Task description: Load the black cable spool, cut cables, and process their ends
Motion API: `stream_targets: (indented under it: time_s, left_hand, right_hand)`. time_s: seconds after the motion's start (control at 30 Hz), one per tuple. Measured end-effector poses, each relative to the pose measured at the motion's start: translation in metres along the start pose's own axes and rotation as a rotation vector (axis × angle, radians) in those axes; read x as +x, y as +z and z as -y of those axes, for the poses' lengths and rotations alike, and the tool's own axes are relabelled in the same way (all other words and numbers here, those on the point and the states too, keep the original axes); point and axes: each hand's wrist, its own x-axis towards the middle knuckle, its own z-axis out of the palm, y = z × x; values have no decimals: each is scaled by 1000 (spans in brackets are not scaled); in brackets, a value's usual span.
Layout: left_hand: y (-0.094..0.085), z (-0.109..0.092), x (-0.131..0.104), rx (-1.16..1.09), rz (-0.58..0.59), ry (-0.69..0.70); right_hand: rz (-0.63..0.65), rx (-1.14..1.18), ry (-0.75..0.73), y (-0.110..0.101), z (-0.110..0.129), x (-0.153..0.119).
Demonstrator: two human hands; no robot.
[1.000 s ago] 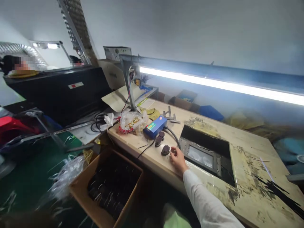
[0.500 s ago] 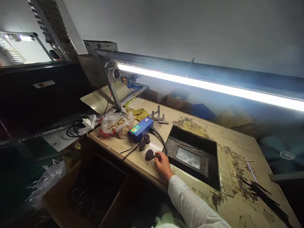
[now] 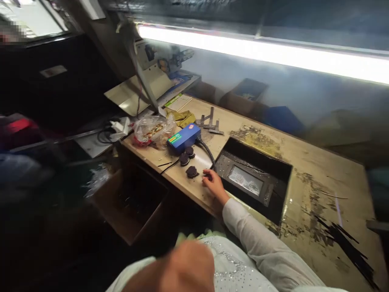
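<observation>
My right hand [image 3: 213,183] is over the front edge of the wooden workbench [image 3: 304,156], its fingers loosely curled and the thumb a little apart, with nothing visible between them. Just left of its fingertips sits a dark, rough round piece [image 3: 191,172] with a pale rim. Two similar dark round pieces [image 3: 184,159] lie together behind it, against a blue box [image 3: 184,138] with a green label. My left hand [image 3: 185,267] is a large blurred shape close to the camera at the bottom; its fingers cannot be made out.
A recessed black opening with a lit glass window [image 3: 245,179] is right of the hand. A black hose [image 3: 207,152] runs from the blue box. Around stand a plastic bag [image 3: 154,129], metal squares [image 3: 211,123], black strips [image 3: 349,247], a cardboard box [image 3: 121,227] and a tube light [image 3: 258,50].
The view has tilted down. My right hand has drawn slightly away from the nearest dark round piece, and my left hand has come into view at the bottom.
</observation>
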Motion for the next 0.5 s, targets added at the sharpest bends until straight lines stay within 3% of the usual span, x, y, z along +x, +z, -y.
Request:
stream_targets:
  time_s: [0.1,0.23,0.37,0.5]
  left_hand:
    - [-14,4,47,5,-125,39]
    - [-22,31,114,0,-366,212]
    - [-14,52,162,62,-357,277]
    - [-12,53,185,133,-319,327]
  right_hand:
    - [54,-52,-38,-10,0,1]
    - [127,-207,-164,-10,6,10]
    - [203,-277,-256,-3,14,23]
    - [264,-322,-313,1,15,30]
